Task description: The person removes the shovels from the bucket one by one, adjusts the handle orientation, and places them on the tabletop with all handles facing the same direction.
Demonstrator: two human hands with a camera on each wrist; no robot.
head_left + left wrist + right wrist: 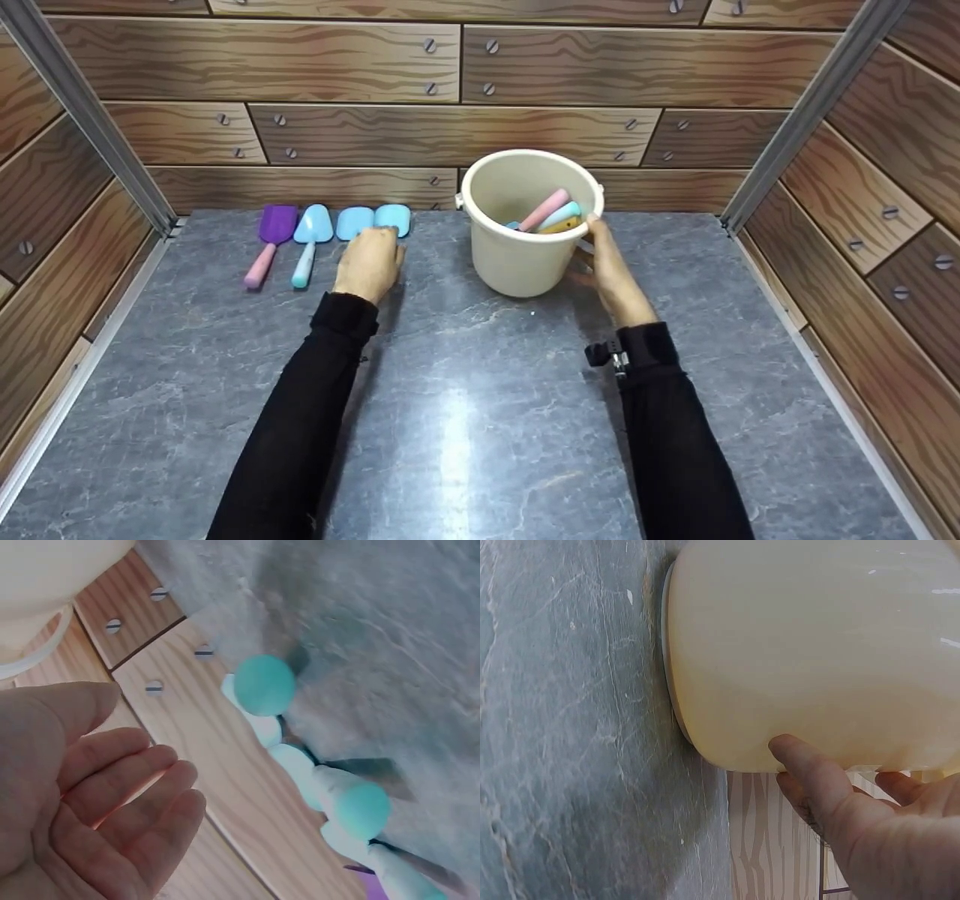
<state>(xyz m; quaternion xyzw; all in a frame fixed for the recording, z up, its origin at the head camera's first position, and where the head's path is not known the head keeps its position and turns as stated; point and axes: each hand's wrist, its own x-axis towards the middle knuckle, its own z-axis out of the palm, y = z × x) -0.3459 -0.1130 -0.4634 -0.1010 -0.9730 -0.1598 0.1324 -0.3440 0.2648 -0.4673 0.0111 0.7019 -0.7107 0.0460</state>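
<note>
Empty, fingers loosely bent, our left hand (369, 259) is beside two blue-headed tools (355, 223), covering their handles (265, 685) in the head view. Our right hand (613, 270) touches the upright cream bucket (517, 262), right of them, a pink handle (546, 208) inside. Farther left lie a purple shovel (277, 223) and blue trowel (313, 223).

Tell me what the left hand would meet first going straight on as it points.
Probably the rightmost blue tool head, ahead of the left hand; its height is unclear, so it might pass over to the wood-patterned wall.
</note>
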